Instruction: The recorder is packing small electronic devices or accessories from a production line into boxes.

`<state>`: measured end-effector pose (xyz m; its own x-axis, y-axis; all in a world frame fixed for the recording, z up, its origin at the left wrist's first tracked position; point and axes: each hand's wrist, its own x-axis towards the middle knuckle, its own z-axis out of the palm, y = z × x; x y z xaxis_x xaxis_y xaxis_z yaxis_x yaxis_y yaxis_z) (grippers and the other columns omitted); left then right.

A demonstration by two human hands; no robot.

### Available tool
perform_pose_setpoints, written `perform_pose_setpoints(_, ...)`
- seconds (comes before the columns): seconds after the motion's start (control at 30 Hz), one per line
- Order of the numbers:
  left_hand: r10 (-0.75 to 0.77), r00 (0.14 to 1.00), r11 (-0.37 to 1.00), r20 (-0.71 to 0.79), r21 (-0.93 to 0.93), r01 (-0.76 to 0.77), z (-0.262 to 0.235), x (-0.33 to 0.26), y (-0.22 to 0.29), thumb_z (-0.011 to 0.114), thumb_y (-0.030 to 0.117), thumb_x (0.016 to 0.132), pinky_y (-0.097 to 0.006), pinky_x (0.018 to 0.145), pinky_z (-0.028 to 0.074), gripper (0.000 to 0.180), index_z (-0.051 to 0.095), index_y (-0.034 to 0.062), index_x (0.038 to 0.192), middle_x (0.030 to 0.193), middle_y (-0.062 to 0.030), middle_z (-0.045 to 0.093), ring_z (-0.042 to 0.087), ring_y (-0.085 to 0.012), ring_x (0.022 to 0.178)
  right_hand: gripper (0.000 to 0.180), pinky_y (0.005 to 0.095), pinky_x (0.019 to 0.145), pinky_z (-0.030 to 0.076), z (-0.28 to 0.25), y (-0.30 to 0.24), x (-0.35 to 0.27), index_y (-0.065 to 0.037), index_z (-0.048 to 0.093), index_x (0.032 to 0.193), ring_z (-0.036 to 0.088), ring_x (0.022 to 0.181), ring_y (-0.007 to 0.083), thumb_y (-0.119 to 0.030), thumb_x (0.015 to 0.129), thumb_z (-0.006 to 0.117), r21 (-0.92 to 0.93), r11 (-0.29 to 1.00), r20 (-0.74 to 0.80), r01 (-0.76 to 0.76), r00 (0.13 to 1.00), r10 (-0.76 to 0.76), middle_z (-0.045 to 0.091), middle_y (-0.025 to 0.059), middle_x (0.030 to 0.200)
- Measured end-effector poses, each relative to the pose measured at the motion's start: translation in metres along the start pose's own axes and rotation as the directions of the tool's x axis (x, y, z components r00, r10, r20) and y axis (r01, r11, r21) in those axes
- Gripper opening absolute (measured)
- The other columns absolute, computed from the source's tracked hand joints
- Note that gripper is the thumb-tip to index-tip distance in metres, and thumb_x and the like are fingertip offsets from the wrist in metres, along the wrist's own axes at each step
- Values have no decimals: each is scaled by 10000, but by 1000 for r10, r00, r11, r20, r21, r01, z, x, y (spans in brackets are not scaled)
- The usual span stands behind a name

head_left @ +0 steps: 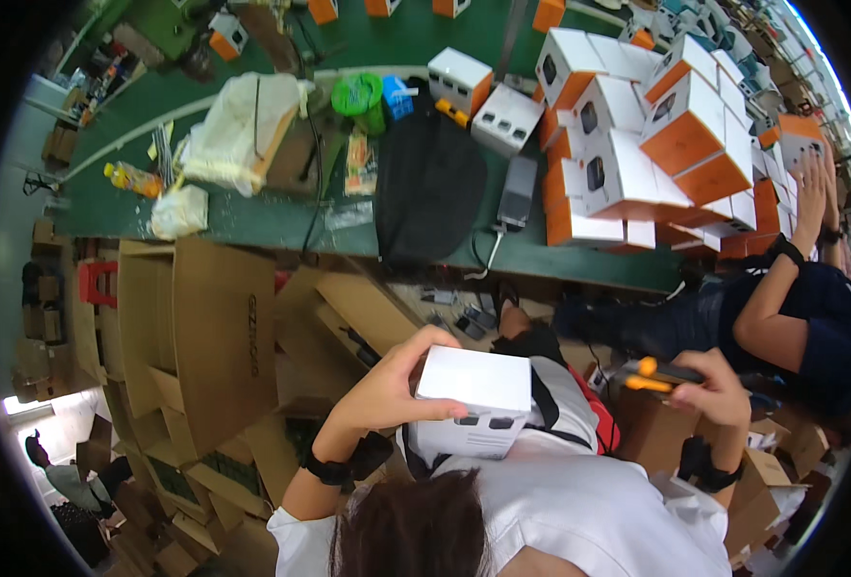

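My left hand is wrapped round a small white box in front of my body, fingers behind it and thumb across its near side. Its top looks plain, and dark square windows show on the side that faces me. Off to the right, my right hand grips an orange-and-black utility knife, well apart from the box. Motion blurs the knife, and I cannot tell whether its blade is out. Both wrists wear black bands.
A green table runs ahead, with stacked white-and-orange boxes at right. On it lie a black cloth, a grey device and a green cup. Cardboard cartons stand left. A co-worker handles a box at right.
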<state>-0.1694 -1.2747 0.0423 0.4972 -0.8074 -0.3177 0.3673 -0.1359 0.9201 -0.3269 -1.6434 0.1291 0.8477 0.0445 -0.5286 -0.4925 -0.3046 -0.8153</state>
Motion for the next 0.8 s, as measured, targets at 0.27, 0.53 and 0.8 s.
perform_pose_setpoints(0.27, 252, 941, 967, -225, 100, -235, -37, 96, 86, 888, 112, 574, -270, 867, 433, 652, 514, 68, 1106, 1021, -12, 578, 554, -113, 985, 361, 361, 731, 465, 0, 15, 80, 0, 536, 1159, 578, 814, 299, -163, 845, 607, -202, 931, -129, 305, 934, -334, 574, 154, 945)
perform_pose_setpoints(0.53, 189, 882, 959, -431, -111, -259, -82, 142, 80, 776, 692, 558, -303, 890, 484, 1002, 478, -22, 1195, 1102, -92, 592, 607, -173, 1027, 475, 408, 829, 475, -14, 115, 189, -75, 561, 1223, 585, 961, 321, -119, 758, 649, -722, 646, 117, 247, 964, -238, 572, 143, 1055)
perform_pose_setpoints(0.8, -92, 950, 788, 297, -562, 252, -12, 184, 0, 740, 555, 694, -333, 1022, 378, 997, 371, -55, 1392, 1322, -134, 486, 507, -207, 1194, 515, 425, 844, 461, -39, 211, 176, -72, 622, 1124, 560, 980, 359, -125, 626, 741, -728, 681, -278, 81, 873, -401, 593, 159, 1043)
